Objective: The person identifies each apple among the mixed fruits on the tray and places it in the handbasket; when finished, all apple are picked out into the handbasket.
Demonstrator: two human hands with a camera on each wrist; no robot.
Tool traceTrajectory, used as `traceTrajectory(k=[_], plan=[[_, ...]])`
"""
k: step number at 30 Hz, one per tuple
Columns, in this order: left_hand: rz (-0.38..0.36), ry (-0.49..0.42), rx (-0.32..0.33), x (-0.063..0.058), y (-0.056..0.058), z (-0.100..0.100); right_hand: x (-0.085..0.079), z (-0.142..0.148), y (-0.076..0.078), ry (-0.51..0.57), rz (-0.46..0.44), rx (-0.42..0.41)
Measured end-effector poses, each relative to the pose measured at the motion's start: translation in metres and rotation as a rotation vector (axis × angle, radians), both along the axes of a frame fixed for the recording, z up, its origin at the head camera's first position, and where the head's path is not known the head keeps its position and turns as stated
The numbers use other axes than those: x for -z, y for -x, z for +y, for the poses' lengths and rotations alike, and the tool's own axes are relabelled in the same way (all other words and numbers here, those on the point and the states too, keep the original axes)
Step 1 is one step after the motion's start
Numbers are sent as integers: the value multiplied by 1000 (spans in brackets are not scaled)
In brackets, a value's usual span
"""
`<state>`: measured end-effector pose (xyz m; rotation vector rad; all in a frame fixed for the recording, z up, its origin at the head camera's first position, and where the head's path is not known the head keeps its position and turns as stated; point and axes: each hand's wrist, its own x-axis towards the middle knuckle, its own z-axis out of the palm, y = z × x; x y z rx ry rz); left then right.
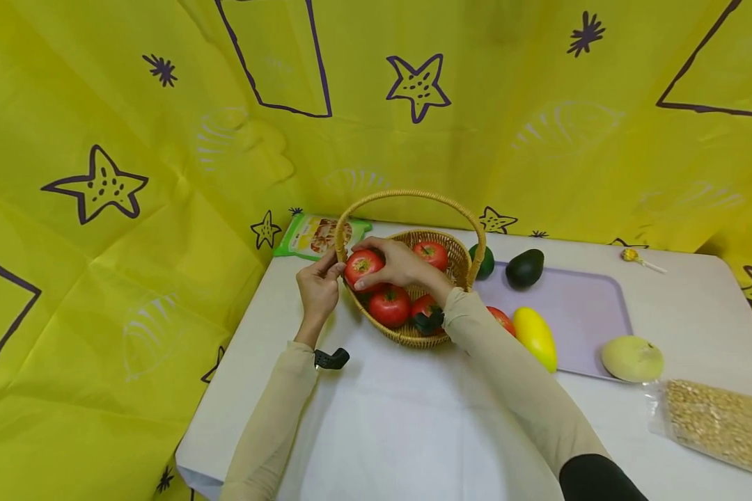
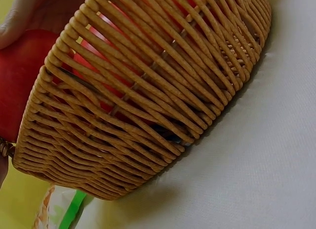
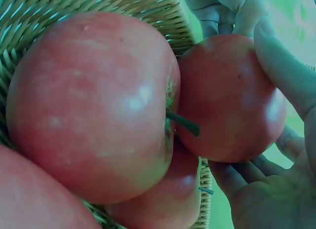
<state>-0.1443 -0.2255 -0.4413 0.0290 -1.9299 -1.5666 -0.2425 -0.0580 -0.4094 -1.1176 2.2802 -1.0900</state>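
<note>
My right hand [image 1: 401, 263] grips a red apple [image 1: 363, 267] at the left end of a wicker basket [image 1: 407, 339], thumb on one side and fingers round the other. In the right wrist view that apple [image 3: 229, 98] presses against another apple [image 3: 94, 105] with a green stem. My left hand [image 1: 319, 289] pinches the left foot of the basket's arched handle [image 1: 413, 193], close to the held apple. More red apples [image 1: 389, 306] lie inside the basket, one partly behind the right wrist. Through the wicker weave [image 2: 123, 105] of the left wrist view, red shows.
A green snack packet [image 1: 316, 235] lies behind the basket. To the right, a lilac tray [image 1: 576, 299] has an avocado [image 1: 525, 269], a yellow mango [image 1: 535, 339] and a pale round fruit [image 1: 632, 358] on or beside it. A lollipop [image 1: 642, 259] and a grain bag [image 1: 721, 424] lie further right.
</note>
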Motion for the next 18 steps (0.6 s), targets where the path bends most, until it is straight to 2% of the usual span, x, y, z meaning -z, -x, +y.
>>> traceTrajectory(k=[10,18], plan=[[-12,-11,25,-3,-2,0,-1,2,-1,-34,9,-20],[-58,-21,16,-6,-3,1,5,2,0,-15,10,-26]])
